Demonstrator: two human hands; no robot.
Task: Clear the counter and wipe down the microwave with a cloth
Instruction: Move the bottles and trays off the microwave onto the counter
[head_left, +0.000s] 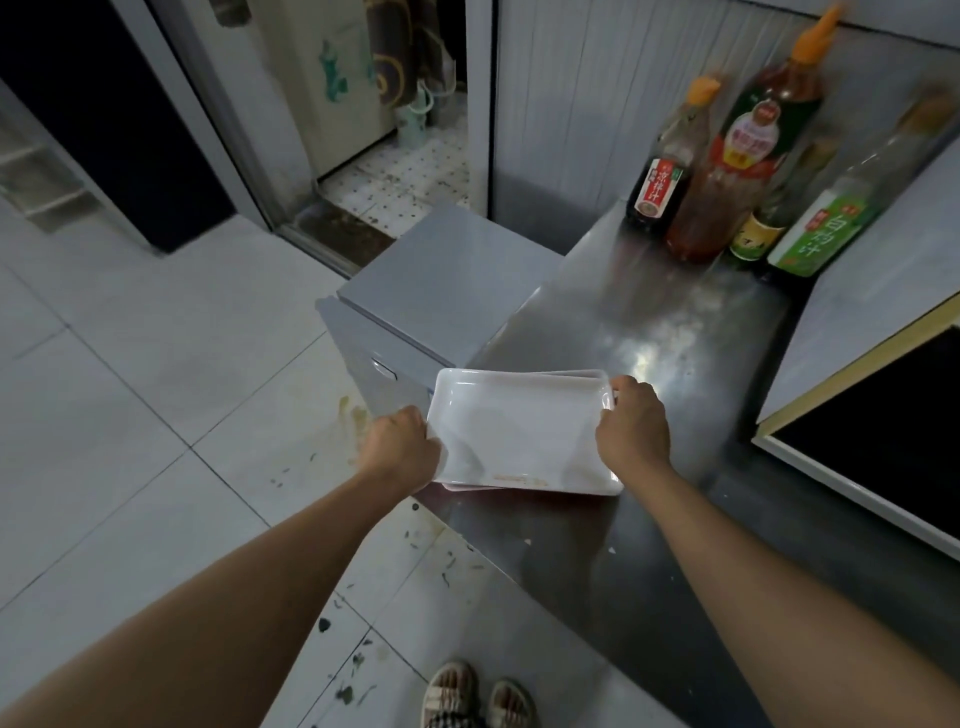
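We grip the white tray (519, 431) at its left and right ends, left hand (400, 447) and right hand (631, 423) fingers curled round the rims, at the near left edge of the steel surface (649, 332). A second tray seems stacked beneath; an uneven lift could slide it onto the floor (156, 415).

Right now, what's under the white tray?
A second tray peeks out under the white tray, its rim also visible at the far edge. Both hands, left hand and right hand, grip the ends. The rest underneath is covered.
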